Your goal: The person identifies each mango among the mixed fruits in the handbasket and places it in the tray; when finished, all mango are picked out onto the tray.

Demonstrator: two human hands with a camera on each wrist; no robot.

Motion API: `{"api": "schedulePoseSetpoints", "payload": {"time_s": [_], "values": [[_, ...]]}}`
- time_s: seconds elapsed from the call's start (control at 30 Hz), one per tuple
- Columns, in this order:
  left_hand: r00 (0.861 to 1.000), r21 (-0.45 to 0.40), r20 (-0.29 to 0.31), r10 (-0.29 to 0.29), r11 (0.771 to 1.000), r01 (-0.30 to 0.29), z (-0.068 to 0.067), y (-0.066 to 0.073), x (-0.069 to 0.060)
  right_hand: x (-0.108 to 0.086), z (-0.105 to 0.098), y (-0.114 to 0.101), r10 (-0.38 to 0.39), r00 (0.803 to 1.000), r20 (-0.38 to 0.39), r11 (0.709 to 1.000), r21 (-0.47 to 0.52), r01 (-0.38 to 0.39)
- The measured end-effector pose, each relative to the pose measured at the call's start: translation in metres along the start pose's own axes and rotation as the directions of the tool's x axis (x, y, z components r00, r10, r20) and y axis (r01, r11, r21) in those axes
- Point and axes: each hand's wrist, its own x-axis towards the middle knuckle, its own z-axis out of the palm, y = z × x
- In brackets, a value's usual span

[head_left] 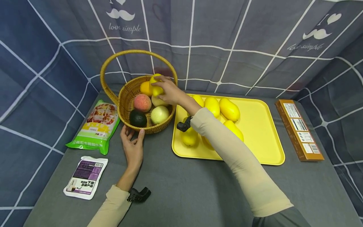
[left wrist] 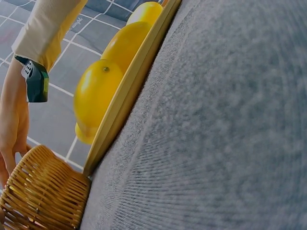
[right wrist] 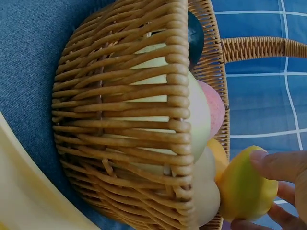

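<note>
Over the right side of a wicker basket, my right hand grips a yellow mango by thumb and fingers. The mango is low among the fruit, close to an orange and a pale round fruit partly hidden by the hand. A peach, a dark avocado and a pale green round fruit also lie in the basket. My left hand rests its fingertips against the basket's front wall, thumb and fingers spread.
Several yellow mangoes lie on a yellow tray right of the basket, partly behind my right arm. A green food bag and a white-purple pouch lie on the left. A brown box is at the far right. The basket's handle arches upright.
</note>
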Motion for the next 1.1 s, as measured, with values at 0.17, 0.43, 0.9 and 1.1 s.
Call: {"api": "schedulePoseSetpoints", "payload": {"time_s": [0.17, 0.43, 0.9, 1.1], "values": [[1.0, 0.0, -0.001, -0.004, 1.0, 0.004, 0.001, 0.001, 0.0, 0.002, 0.003, 0.001, 0.01, 0.998, -0.059, 1.0, -0.016, -0.011], [1.0, -0.006, -0.004, -0.003, 1.0, 0.003, 0.001, 0.003, 0.0, 0.004, 0.009, -0.001, 0.007, 0.99, -0.139, 1.0, 0.007, -0.006], [1.0, -0.01, 0.001, -0.004, 1.0, 0.004, 0.0, 0.002, -0.001, -0.001, 0.013, -0.001, 0.007, 0.98, -0.197, 0.998, 0.057, 0.004], [1.0, -0.006, 0.001, -0.015, 1.0, 0.015, 0.0, 0.001, 0.0, -0.016, 0.011, -0.003, -0.028, 0.963, -0.27, 0.989, 0.133, 0.067]]}}
